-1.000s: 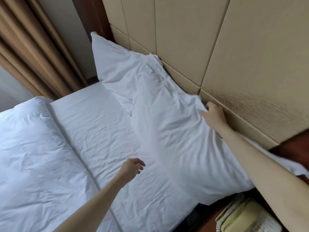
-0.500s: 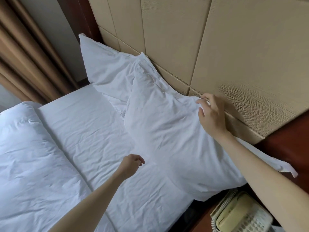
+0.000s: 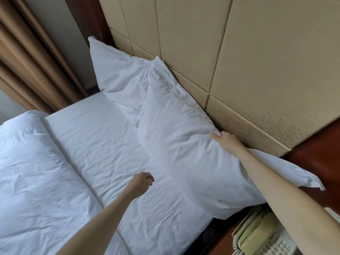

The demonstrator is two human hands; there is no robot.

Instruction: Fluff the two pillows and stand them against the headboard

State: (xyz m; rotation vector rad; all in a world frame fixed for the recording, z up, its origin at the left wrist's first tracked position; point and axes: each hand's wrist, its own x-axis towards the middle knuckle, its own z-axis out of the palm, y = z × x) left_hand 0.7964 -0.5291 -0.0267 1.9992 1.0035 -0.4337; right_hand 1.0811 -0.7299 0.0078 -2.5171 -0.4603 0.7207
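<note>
Two white pillows lean against the beige padded headboard point(image 3: 257, 61). The far pillow point(image 3: 117, 74) stands in the corner, its lower right part covered by the near pillow point(image 3: 184, 144), whose right end hangs past the mattress edge. My right hand point(image 3: 227, 142) is at the near pillow's top edge, thumb on the front and fingers tucked behind, between pillow and headboard. My left hand point(image 3: 141, 182) hovers over the sheet point(image 3: 103, 137) in front of the near pillow, fingers loosely curled, holding nothing.
A folded-back white duvet point(image 3: 33, 162) covers the bed's left part. Brown curtains point(image 3: 27, 61) hang at the far left. A cream telephone point(image 3: 257, 234) sits on a dark wooden nightstand below my right arm, close to the pillow's overhanging end.
My right hand lifted along the headboard, then dropped back onto the near pillow's top edge. The pillow now stands more upright and smoother. My left hand has hardly moved.
</note>
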